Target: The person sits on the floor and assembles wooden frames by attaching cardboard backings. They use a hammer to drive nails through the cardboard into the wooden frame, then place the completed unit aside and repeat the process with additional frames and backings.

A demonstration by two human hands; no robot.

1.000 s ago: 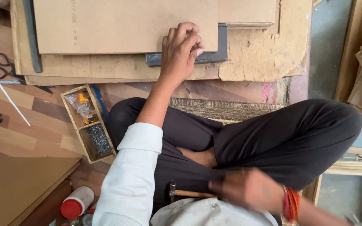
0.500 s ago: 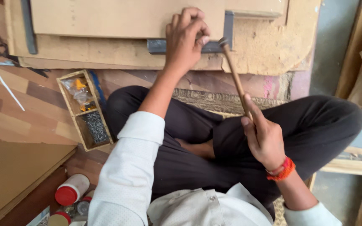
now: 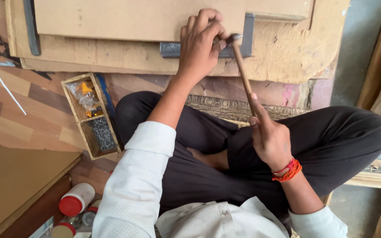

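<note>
Hammer (image 3: 241, 66) lowered; nails in box (image 3: 94, 115)

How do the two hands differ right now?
The left hand is stretched out to the board, fingers pinched by the hammer's head; the right hand stays near the lap. The left hand holds no tool; the right grips the hammer handle and wears red wrist threads. Both have white sleeves.

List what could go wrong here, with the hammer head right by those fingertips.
1. The hammer head sits right against the left hand, whose fingers pinch at the metal square; a stray blow may hit them.
2. The right hand grips the handle's far end, so aim may wander and dent the board.
</note>
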